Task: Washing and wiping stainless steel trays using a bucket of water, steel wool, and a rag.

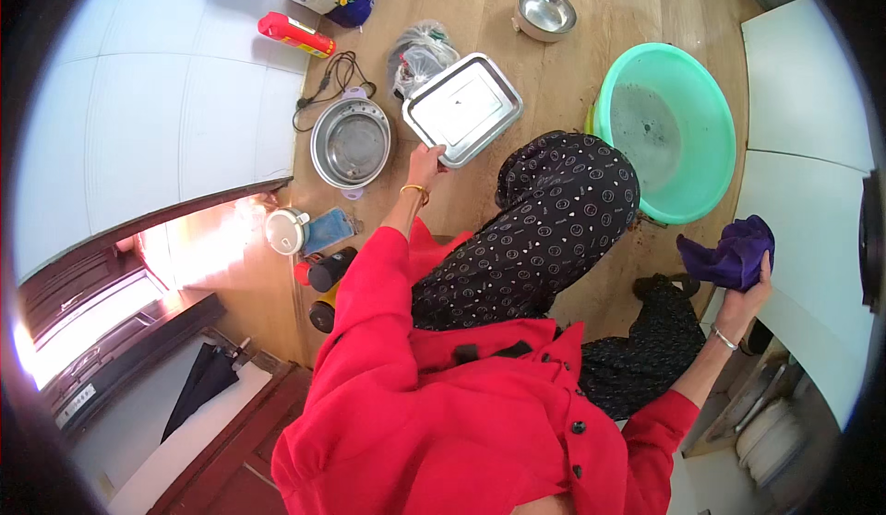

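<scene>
My left hand (pixel 428 167) grips the near corner of a rectangular stainless-steel tray or lid (pixel 453 117), held out in front of my knee and tilted so that it catches the light. Its far left edge overlaps a clear plastic bag (pixel 417 58) of things on the floor. Out to the right, a crumpled purple cloth (pixel 737 255) is bunched in my right hand (pixel 746 298), away from the tray. Between cloth and knee stands a large green plastic tub (pixel 720 120) with a shallow layer of cloudy water (pixel 644 141) in its bottom.
A metal pot with purple handles (pixel 351 142) and a black cord (pixel 346 65) lie left of the tray. Farther off are a round steel bowl (pixel 547 15) and a red spray can (pixel 297 34). A lidded container (pixel 285 231) and bottles (pixel 332 270) stand near my left arm.
</scene>
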`<state>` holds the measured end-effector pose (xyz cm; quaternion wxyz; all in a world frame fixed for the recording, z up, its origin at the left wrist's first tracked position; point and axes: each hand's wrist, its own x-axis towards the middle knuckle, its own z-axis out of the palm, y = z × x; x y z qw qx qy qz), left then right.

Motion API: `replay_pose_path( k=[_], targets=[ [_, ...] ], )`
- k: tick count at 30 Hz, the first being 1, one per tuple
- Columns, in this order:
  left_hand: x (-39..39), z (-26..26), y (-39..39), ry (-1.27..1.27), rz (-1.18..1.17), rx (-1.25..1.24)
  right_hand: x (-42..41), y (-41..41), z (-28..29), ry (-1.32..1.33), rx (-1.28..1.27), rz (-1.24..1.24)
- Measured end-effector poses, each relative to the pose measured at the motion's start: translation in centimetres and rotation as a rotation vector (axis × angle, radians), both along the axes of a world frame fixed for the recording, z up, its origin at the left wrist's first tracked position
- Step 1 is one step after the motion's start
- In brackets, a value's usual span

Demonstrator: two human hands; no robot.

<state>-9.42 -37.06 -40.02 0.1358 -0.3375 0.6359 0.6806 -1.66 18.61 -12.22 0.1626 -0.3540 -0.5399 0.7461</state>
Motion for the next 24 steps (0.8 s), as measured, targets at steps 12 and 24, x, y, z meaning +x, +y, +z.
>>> replay_pose_path(
  k=[12, 24],
  targets=[
    [-3.0, -4.0, 5.1, -0.328, 0.038, -0.395, -0.1, 1.8, -0.4, -0.074, -0.154, -0.190],
    [-4.1, -5.1, 5.9, -0.444, -0.075, -0.509, -0.3, 0.7, 0.5, -0.092, -0.092, -0.220]
  ],
)
